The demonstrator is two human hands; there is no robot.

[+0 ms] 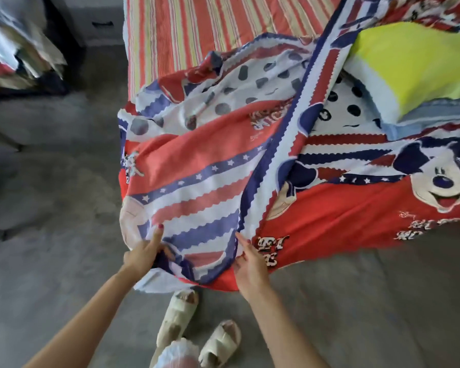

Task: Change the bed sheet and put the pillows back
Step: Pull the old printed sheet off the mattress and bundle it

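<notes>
A red, white and blue cartoon-print bed sheet lies rumpled over the foot of the bed, a folded flap of it hanging over the near corner. My left hand grips the flap's lower left edge, thumb on top. My right hand holds the flap's navy zigzag border, fingers under the cloth. The mattress, striped orange, red and green, is bare at the far left. A yellow-green pillow with a pale blue end lies on the sheet at the upper right.
Grey floor surrounds the bed. My feet in cream sandals stand just below the sheet's hanging corner. A grey drawer unit stands beside the bed head. A blurred heap of cloth fills the upper left.
</notes>
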